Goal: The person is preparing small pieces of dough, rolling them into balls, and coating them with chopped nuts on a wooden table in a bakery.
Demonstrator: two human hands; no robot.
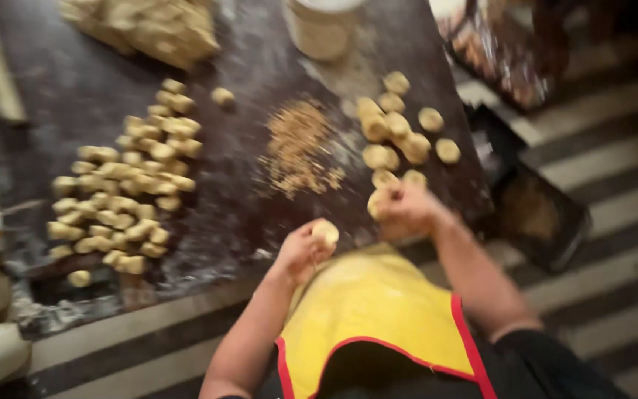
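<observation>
The left hand (pixel 300 251) is gripping a dough ball (pixel 326 232) near the crumb pile (pixel 298 146); the right hand (pixel 405 209) is closing on another dough piece (pixel 378 202) beside it.

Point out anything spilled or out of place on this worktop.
A loose heap of crumbs lies scattered mid-table, between the two groups of dough pieces. One dough piece sits apart from the big cluster. Flour dusts the near edge. Nothing looks damaged.
</observation>
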